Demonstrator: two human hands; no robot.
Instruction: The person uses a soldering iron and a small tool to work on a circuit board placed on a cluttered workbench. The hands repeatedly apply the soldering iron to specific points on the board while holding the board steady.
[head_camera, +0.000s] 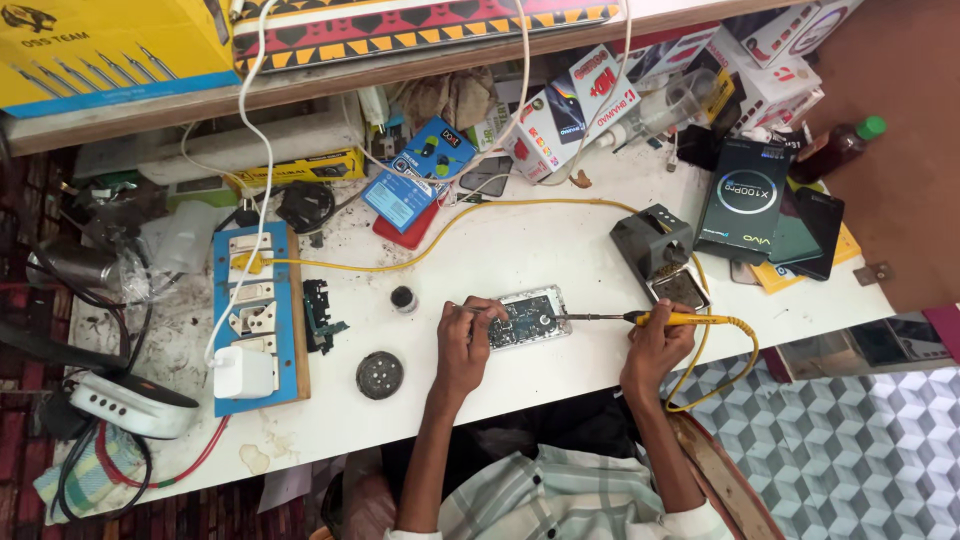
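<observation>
blue box (418, 174), red-white cartons (562, 110) — behind opened phone (527, 319)

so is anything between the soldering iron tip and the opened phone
Nothing visible. The soldering iron in the right hand reaches straight to the opened phone, which the left hand steadies from the other side.

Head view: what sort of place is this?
Likely a phone repair bench. The right hand holds a yellow soldering iron to an opened phone steadied by the left hand; phone boxes lie nearby.
</observation>
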